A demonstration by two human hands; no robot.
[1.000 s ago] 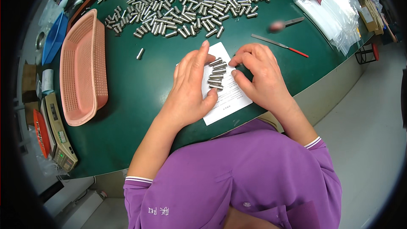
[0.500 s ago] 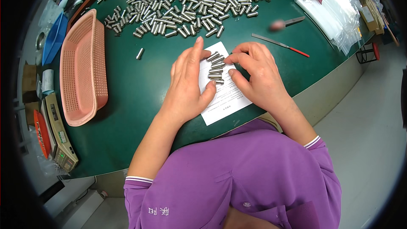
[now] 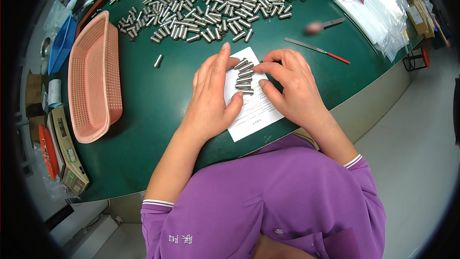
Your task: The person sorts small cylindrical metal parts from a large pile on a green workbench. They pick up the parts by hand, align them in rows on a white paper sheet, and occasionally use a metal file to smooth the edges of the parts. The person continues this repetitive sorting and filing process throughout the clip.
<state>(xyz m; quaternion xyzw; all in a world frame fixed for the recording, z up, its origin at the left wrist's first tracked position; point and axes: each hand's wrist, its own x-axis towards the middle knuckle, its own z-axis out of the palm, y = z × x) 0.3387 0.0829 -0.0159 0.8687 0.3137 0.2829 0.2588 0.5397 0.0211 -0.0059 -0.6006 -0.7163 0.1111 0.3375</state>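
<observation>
- We see the left hand point(image 3: 211, 98) lying flat and open on the green table point(image 3: 143, 129), its thumb touching the white paper point(image 3: 254, 112).
- The right hand point(image 3: 290, 86), fingers curled loosely, holds nothing.
- Between both hands, small metal pins point(image 3: 244, 77) lie stacked on the paper.

Factory sorting bench: green table point(image 3: 143, 115), heaped metal pins point(image 3: 211, 0), pink basket point(image 3: 91, 81).

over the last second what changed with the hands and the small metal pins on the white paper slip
Little changed: both hands, left hand and right hand, keep bracketing the row of small metal pins on the white paper slip, nudging it slightly tighter. Pink basket and loose pin pile stayed put.
</observation>
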